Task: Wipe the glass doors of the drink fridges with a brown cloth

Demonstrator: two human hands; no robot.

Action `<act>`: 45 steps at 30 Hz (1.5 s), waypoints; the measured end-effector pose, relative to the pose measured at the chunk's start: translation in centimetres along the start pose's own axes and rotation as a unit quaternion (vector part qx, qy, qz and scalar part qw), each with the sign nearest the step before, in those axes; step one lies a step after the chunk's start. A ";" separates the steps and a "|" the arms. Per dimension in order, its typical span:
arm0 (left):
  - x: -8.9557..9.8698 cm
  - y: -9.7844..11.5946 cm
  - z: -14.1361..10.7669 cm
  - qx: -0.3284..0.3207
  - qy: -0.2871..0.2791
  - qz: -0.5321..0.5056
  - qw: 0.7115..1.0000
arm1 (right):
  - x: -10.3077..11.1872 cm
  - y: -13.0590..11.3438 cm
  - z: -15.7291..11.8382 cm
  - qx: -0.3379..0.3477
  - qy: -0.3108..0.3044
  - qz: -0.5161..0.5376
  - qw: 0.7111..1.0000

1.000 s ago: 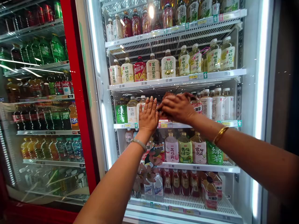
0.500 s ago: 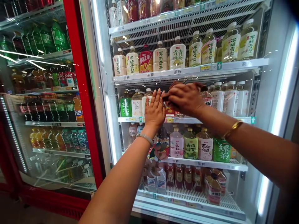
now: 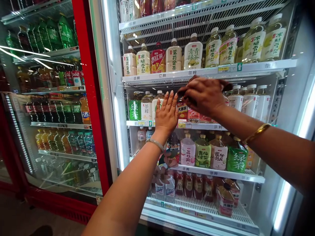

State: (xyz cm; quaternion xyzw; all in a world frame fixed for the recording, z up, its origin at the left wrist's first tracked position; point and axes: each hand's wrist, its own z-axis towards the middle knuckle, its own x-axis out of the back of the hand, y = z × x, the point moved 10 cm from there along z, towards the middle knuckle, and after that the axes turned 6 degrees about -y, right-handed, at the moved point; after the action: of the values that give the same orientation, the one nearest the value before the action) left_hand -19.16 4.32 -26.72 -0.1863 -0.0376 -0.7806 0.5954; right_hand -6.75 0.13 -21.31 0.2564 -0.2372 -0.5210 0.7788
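Observation:
My left hand (image 3: 167,113) lies flat with its fingers stretched upward against the glass door in front of the drinks shelves. Its fingertips are just below a shelf edge, and a pale bangle (image 3: 155,144) circles the wrist. Close to its right, my right hand (image 3: 203,95) is closed on a dark brown cloth (image 3: 226,86), which shows at both sides of the fingers. A gold bracelet (image 3: 257,133) is on the right wrist. Behind the hands, bottled teas stand on the middle shelf (image 3: 204,126), partly hidden by the right hand.
Shelves of labelled bottles (image 3: 193,52) rise above and continue below the hands. At the left stands another cooler with a red frame (image 3: 94,98), holding green bottles (image 3: 66,31) and others. Bright light strips run up both sides of the nearer cooler.
My right hand has moved slightly up and right with the cloth, uncovering red-labelled bottles beneath it. My left hand stays flat. The view has shifted a little.

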 end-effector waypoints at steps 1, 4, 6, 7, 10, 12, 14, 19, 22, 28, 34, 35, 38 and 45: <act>0.1 0.0 0.0 -0.001 0.003 0.000 1.000 | 0.3 1.5 0.2 -0.048 0.013 0.000 0.999; 0.2 0.1 -0.1 0.000 0.009 0.002 1.000 | 0.9 1.0 -1.4 -0.080 0.022 -0.017 0.996; 0.1 0.1 -0.2 -0.001 0.009 0.004 1.000 | 0.8 -2.7 -3.1 -0.010 0.004 -0.033 0.999; 0.1 0.1 -0.2 -0.002 0.009 0.005 1.000 | 0.6 -4.9 -3.8 0.042 -0.007 -0.036 0.998; 0.0 0.0 -0.2 -0.002 0.004 0.012 1.000 | -0.1 -8.9 -4.4 0.174 -0.029 -0.023 0.984; 0.0 -0.1 -0.1 0.000 0.005 0.016 1.000 | -0.5 -8.2 -3.4 0.202 -0.041 -0.020 0.978; 0.1 -0.1 -0.1 0.001 0.009 0.014 1.000 | -0.6 -5.3 -2.0 0.151 -0.040 -0.032 0.987; 0.2 0.2 -0.2 0.000 0.012 0.014 1.000 | 1.0 -0.9 -3.7 -0.020 -0.005 -0.043 0.999; 0.3 0.3 -0.2 -0.002 0.016 0.025 1.000 | 1.2 -4.9 -5.9 0.065 -0.009 -0.015 0.998; 0.2 0.1 -0.2 -0.004 0.015 0.027 1.000 | 0.3 -5.3 -3.2 0.151 -0.023 -0.029 0.988; 0.2 0.3 -0.2 -0.005 0.018 0.025 1.000 | 0.8 -1.6 -3.6 -0.035 -0.012 -0.041 0.998; 0.1 0.3 -0.2 -0.006 0.018 0.023 1.000 | 0.7 -3.0 -4.3 -0.012 -0.020 -0.037 0.999; 0.0 0.1 -0.2 -0.006 0.017 0.018 1.000 | 0.4 -8.0 -6.0 0.109 -0.024 -0.013 0.994; 0.0 -0.1 -0.1 -0.003 0.012 0.020 1.000 | -0.7 -4.7 -1.4 0.120 -0.017 -0.030 0.992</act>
State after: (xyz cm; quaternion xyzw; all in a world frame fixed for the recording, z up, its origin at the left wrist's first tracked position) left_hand -19.26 4.36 -26.80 -0.1792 -0.0248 -0.7705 0.6112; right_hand -9.34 -0.55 -25.49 0.3460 -0.3037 -0.5162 0.7222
